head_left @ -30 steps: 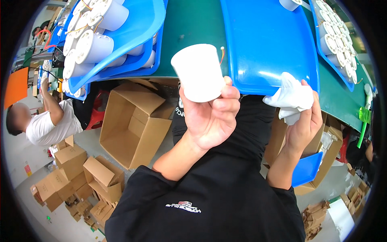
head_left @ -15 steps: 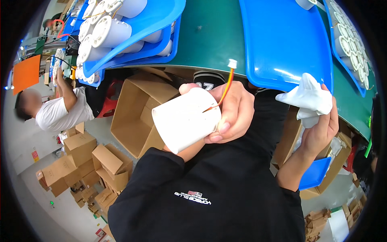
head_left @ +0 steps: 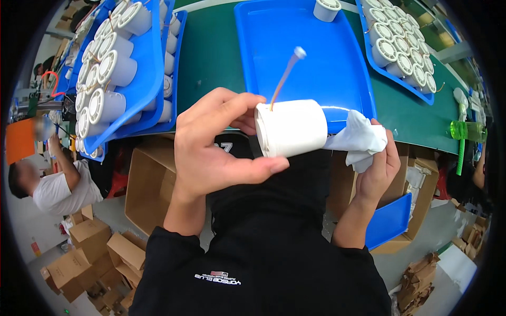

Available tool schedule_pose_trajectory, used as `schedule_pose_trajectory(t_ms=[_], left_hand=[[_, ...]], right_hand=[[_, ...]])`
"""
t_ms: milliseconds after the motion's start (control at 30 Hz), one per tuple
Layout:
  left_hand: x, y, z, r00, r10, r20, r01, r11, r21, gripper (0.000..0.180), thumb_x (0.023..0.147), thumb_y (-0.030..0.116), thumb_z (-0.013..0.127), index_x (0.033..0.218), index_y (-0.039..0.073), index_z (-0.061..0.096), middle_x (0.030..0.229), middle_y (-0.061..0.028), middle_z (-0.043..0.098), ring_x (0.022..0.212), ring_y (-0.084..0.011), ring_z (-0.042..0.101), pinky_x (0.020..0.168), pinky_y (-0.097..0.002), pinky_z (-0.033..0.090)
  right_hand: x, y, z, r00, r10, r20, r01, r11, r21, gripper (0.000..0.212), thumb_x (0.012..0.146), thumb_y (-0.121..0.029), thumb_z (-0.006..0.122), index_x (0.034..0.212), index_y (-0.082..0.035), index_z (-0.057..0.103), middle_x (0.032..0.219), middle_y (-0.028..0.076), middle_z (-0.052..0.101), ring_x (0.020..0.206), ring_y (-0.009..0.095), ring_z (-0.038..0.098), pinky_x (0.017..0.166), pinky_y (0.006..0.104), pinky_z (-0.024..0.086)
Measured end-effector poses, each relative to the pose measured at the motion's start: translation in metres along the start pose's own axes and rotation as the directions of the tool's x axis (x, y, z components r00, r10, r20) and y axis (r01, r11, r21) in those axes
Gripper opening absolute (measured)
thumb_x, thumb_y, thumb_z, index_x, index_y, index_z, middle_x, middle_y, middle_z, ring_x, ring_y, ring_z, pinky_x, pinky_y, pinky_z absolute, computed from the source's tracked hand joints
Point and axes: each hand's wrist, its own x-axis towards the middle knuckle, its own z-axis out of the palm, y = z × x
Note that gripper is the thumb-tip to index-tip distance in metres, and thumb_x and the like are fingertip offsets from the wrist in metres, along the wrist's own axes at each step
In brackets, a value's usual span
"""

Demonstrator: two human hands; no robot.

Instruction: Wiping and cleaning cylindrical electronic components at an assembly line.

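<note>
My left hand (head_left: 211,145) grips a white cylindrical plastic housing (head_left: 292,128), lying on its side, with a thin orange wire and white plug (head_left: 287,73) sticking up from it. My right hand (head_left: 377,171) holds a crumpled white cloth (head_left: 358,138) pressed against the right end of the housing. Both hands are in front of my chest, at the near edge of a green table (head_left: 211,58). Behind them lies a blue tray (head_left: 316,47) with one white housing (head_left: 327,8) at its far end.
Stacked blue trays (head_left: 142,68) full of white housings sit at the left, another full tray (head_left: 400,47) at the right. A green-handled tool (head_left: 466,131) lies at the right edge. Open cardboard boxes (head_left: 150,184) stand on the floor. A person in a white shirt (head_left: 50,184) crouches at the left.
My left hand turned the housing onto its side and lifted it, so the wire now points up. My right hand brought the cloth against the housing's end.
</note>
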Motion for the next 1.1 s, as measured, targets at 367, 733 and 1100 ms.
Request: schedule_pose_trajectory(t_ms=[367, 733, 1100], left_hand=[[0.028, -0.003, 0.030, 0.912, -0.409, -0.028, 0.361, 0.834, -0.417, 0.045, 0.075, 0.011, 0.078, 0.109, -0.013, 0.062, 0.095, -0.0119, 0.063, 0.083, -0.0156, 0.065, 0.073, -0.0247, 0.055], [0.048, -0.015, 0.043, 0.825, -0.562, 0.060, 0.509, 0.691, -0.513, 0.041, 0.091, 0.023, 0.065, 0.115, -0.010, 0.060, 0.100, -0.0129, 0.064, 0.084, -0.0157, 0.065, 0.073, -0.0258, 0.054], [0.103, -0.051, 0.054, 0.929, -0.335, -0.159, 0.370, 0.866, 0.337, 0.048, 0.077, 0.026, 0.079, 0.110, -0.007, 0.065, 0.088, -0.0108, 0.066, 0.082, -0.0166, 0.068, 0.072, -0.0259, 0.054]], right_hand=[[0.006, 0.006, -0.016, 0.998, -0.002, -0.057, 0.005, 0.999, 0.053, 0.029, 0.090, -0.004, 0.050, 0.111, 0.012, 0.062, 0.096, 0.009, 0.059, 0.090, 0.014, 0.054, 0.084, 0.0268, 0.041], [0.013, 0.007, -0.026, 0.996, 0.030, -0.089, -0.023, 0.997, 0.079, 0.032, 0.087, -0.005, 0.048, 0.111, 0.013, 0.062, 0.095, 0.009, 0.058, 0.089, 0.015, 0.054, 0.081, 0.0259, 0.041], [0.022, 0.012, -0.043, 0.989, 0.033, -0.147, -0.020, 0.995, 0.093, 0.033, 0.088, -0.008, 0.049, 0.108, 0.014, 0.063, 0.095, 0.008, 0.055, 0.090, 0.016, 0.054, 0.081, 0.0269, 0.042]])
